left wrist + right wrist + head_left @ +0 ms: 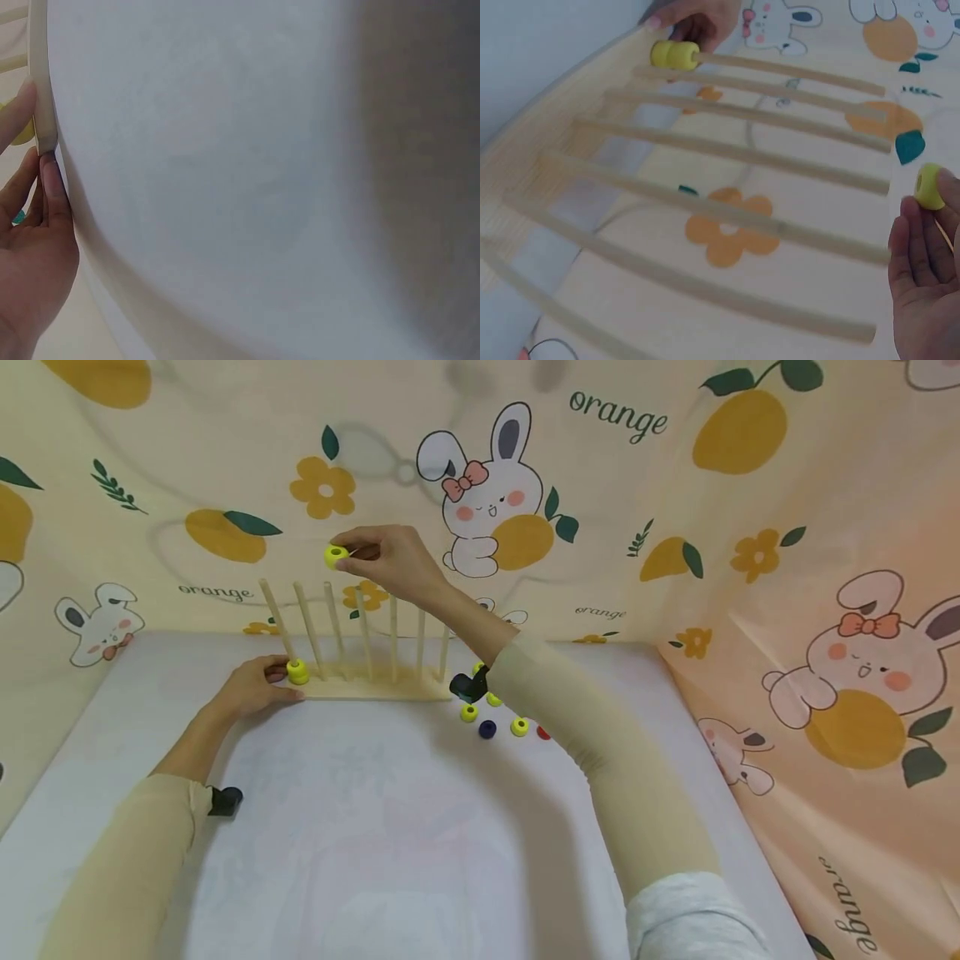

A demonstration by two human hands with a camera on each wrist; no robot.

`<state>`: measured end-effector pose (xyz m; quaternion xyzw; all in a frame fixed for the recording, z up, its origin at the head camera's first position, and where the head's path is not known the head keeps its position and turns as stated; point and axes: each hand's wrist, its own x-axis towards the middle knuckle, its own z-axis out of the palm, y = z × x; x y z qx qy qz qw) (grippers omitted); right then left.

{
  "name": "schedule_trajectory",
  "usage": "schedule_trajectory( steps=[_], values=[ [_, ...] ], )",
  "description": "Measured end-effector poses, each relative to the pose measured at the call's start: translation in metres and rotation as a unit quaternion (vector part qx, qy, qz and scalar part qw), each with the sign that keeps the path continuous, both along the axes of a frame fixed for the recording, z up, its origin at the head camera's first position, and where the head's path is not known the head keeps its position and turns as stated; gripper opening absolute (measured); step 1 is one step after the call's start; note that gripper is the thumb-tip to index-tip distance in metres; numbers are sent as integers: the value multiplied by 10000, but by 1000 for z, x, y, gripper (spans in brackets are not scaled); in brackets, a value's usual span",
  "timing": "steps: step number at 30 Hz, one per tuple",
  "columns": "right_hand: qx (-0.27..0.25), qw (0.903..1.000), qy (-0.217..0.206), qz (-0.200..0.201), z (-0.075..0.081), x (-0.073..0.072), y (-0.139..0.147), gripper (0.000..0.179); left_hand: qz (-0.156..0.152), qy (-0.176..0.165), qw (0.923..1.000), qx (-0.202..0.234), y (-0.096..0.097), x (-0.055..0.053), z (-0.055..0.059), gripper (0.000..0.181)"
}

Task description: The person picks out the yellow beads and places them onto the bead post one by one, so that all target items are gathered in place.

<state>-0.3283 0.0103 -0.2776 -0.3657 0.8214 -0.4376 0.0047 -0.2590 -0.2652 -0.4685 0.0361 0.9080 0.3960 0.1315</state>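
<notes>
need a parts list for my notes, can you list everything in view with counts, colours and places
wooden base: one, pale, on table
rods: seven, pale, upright on base
stacked beads: two, yellow, on leftmost rod
held bead: one, yellow, in right hand
loose yellow beads: at least four, right of base
blue bead: one, dark, among them
red bead: one, partly hidden by sleeve
table: one, white, underneath
printed cloth: cream to peach, behind and beside table
wrist devices: two, black, one per wrist
sleeves: two, beige, on forearms
left hand: one, gripping base's left end
right hand: one, above rods
</notes>
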Motion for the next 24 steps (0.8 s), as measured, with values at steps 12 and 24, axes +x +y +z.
schedule_trajectory(
  steps=[12, 24],
  values=[
    [256, 9991, -162, 283, 6, 4, -38, 34, 34, -33, 9999, -112, 0, -4, 6, 89],
    [952, 9934, -326, 556, -2, 7, -79, 35, -44, -166, 9998, -131, -2, -4, -2, 91]
  ],
)
